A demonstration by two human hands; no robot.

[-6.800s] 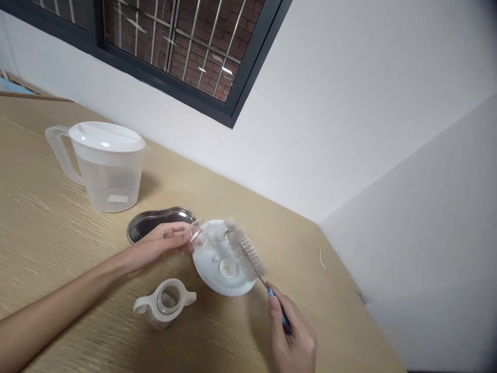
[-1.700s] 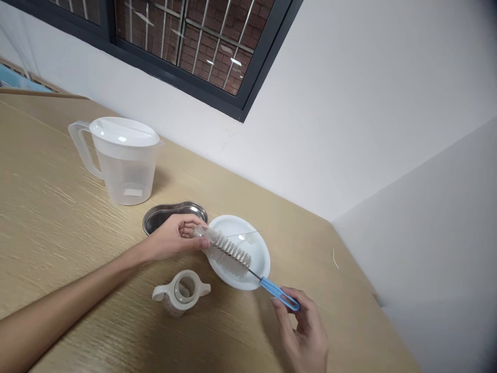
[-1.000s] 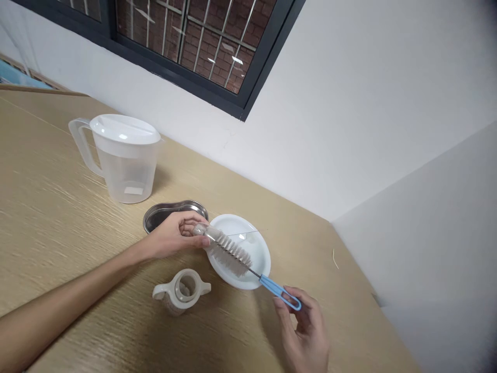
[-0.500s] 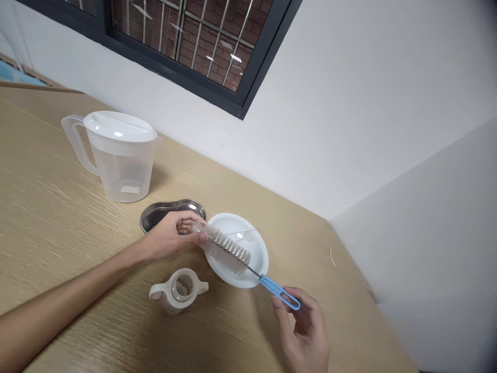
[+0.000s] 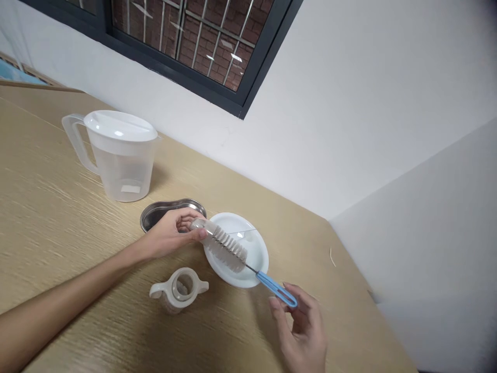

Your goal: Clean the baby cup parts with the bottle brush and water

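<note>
Right grip [image 5: 308,331]: narrow, thumb and fingertips on the looped end of a blue-plastic-handled brush [image 5: 233,251] with fluffy off-white bristles on twisted wire.
Left grip [image 5: 173,235]: pinched round a clear, colourless, tube-like vessel [image 5: 199,223], held up off the wooden desk [image 5: 58,217], at 9 o'clock from it.
Vessel and brush: with the vessel as clock centre, its mouth faces 4 o'clock and the brush runs out that way; the bristle tip appears to sit inside the mouth.
Bristles reached so far: the tip end only; most of the bristled length lies outside.
Work between the two: by my judgement under way, not finished; the vessel's inner wall is too small to read.
White oval dish: the shallow white dish [image 5: 254,255] lies at 4 o'clock, below the brush; something clear in it is too faint to name.
Kidney-shaped steel tray [image 5: 155,213]: at 10 o'clock, partly behind the left grip.
Two-eared off-white cup [image 5: 170,291]: upright at 7 o'clock, touched by neither grip.
Lidded translucent plastic pitcher [image 5: 124,173]: farther out at 10 o'clock, white lid on, untouched.
Thin pale strip [image 5: 332,257]: well apart, toward 3 o'clock.
Dark-framed barred window [image 5: 194,41]: beyond the desk at 12 o'clock.
</note>
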